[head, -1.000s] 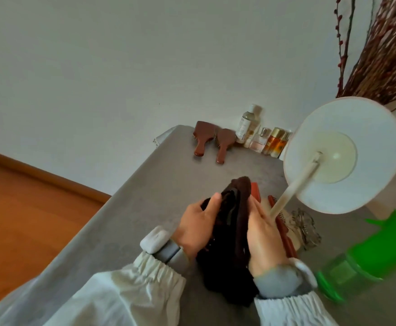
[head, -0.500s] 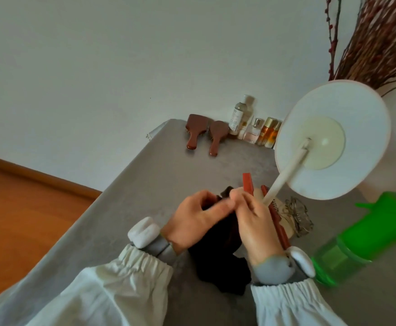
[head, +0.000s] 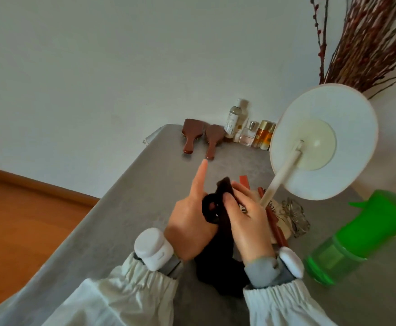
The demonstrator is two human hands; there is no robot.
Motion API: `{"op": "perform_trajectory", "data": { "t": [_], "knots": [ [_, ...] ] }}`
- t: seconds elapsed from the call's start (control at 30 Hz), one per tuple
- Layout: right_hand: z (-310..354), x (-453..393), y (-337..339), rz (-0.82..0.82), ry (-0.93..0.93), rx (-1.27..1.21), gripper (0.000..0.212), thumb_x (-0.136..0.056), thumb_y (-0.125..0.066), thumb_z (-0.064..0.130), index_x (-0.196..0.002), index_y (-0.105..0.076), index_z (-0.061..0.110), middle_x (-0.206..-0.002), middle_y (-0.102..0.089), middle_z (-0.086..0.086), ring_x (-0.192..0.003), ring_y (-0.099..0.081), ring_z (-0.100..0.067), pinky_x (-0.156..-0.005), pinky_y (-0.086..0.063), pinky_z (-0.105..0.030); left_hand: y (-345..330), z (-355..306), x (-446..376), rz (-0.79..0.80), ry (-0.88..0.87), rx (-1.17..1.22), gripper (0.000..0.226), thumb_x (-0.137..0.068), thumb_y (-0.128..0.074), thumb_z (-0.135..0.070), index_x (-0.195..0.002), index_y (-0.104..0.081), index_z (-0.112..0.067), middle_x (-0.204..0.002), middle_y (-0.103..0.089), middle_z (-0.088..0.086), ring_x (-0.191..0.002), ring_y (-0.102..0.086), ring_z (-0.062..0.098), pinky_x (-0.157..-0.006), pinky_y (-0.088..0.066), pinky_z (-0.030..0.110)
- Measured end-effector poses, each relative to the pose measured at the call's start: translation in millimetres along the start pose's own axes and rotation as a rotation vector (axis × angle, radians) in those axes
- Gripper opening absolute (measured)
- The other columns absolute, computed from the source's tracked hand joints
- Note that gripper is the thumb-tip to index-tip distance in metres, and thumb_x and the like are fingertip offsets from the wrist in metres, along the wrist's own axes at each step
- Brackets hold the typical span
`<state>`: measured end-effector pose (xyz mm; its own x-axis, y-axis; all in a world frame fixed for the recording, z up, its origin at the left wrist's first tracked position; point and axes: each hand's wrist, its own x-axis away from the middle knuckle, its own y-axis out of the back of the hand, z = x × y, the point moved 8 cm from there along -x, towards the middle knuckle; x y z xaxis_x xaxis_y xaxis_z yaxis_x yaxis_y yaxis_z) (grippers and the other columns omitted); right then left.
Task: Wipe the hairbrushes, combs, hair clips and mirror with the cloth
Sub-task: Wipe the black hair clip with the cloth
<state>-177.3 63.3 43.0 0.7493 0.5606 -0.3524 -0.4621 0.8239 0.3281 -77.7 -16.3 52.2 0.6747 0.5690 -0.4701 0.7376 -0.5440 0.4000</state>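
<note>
A grey table (head: 126,208) runs from the near edge to the far wall. Over its right part stands a round white mirror (head: 347,118), seen from the back and tilted on a slanted white stem whose foot is hidden behind the right hand. At the near right a green spray bottle (head: 347,241) lies tilted, with a translucent green body and a solid green top; what is in it cannot be told.

Near the middle, both hands hold a dark cloth (head: 220,262) that hangs between them down to the table. The left hand (head: 190,222) grips the cloth with its lower fingers curled round a fold, while its forefinger points straight up and away. The right hand (head: 251,222) pinches the top of the cloth between thumb and fingers.

At the far end two brown wooden hairbrushes (head: 192,135) lie side by side, backs up, handles toward the near side. Just right of them stand small bottles (head: 246,130): a tall clear one with pale liquid, a squat clear one, and two with amber liquid and gold caps.

Right of the right hand lie reddish-brown combs (head: 274,222), partly hidden, and beside them a clear hair clip (head: 295,215).
</note>
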Motion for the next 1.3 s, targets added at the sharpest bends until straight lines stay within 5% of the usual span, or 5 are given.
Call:
{"op": "perform_trajectory", "data": {
  "t": [0.47, 0.67, 0.87, 1.03, 1.3],
  "knots": [
    [-45.5, 9.8, 2.6, -0.063, -0.655, -0.662, 0.031, -0.092, -0.054, 0.040, -0.113, -0.065, 0.019, -0.102, -0.072, -0.006, -0.092, -0.069, -0.022, -0.082, -0.054, -0.037, -0.3, 44.6, 6.2, -0.237, 0.530, 0.775, 0.018, -0.085, -0.066, -0.010, -0.101, -0.062, -0.016, -0.061, -0.053, -0.006, -0.051, -0.050, 0.007, -0.051, -0.040, 0.017],
    [-7.9, 16.7, -8.3, 0.011, -0.288, -0.276, 0.020, -0.096, -0.049, 0.027, -0.082, -0.062, 0.034, -0.099, -0.059, 0.016, -0.094, -0.054, 0.011, -0.091, -0.038, -0.019, -27.4, 72.0, 32.7, -0.109, 1.091, 1.088, 0.028, -0.093, -0.038, -0.032, -0.075, -0.043, -0.012, -0.069, -0.051, 0.008, -0.058, -0.043, 0.018, -0.054, -0.032, 0.028],
    [-11.9, 22.1, 0.1, -0.098, -0.379, -0.393, 0.028, -0.094, -0.051, 0.026, -0.107, -0.055, 0.002, -0.123, -0.046, -0.030, -0.110, -0.051, -0.026, -0.099, -0.040, -0.051, -31.2, 66.9, 34.2, -0.149, 1.141, 1.328, 0.026, -0.093, -0.035, -0.023, -0.074, -0.044, -0.008, -0.069, -0.048, 0.011, -0.058, -0.041, 0.020, -0.057, -0.037, 0.028],
    [30.0, 40.3, -42.2, 0.142, 0.346, 0.078, 0.025, -0.085, -0.050, 0.022, -0.104, -0.067, 0.024, -0.110, -0.064, 0.012, -0.109, -0.057, -0.005, -0.095, -0.042, -0.019, -35.9, 52.1, 27.0, -0.070, 0.984, 1.526, 0.036, -0.097, -0.031, 0.001, -0.074, -0.056, -0.009, -0.051, -0.064, -0.006, -0.053, -0.063, 0.000, -0.058, -0.051, 0.013],
    [32.8, 29.7, -14.4, -0.118, 0.423, 0.198, 0.013, -0.081, -0.055, 0.014, -0.089, -0.065, 0.017, -0.091, -0.059, 0.013, -0.086, -0.054, -0.001, -0.076, -0.040, -0.007, -44.4, 46.8, 30.5, 0.090, 0.995, 1.236, 0.027, -0.091, -0.040, -0.023, -0.085, -0.061, -0.008, -0.069, -0.062, 0.011, -0.062, -0.061, 0.024, -0.062, -0.046, 0.031]
  ]
}}
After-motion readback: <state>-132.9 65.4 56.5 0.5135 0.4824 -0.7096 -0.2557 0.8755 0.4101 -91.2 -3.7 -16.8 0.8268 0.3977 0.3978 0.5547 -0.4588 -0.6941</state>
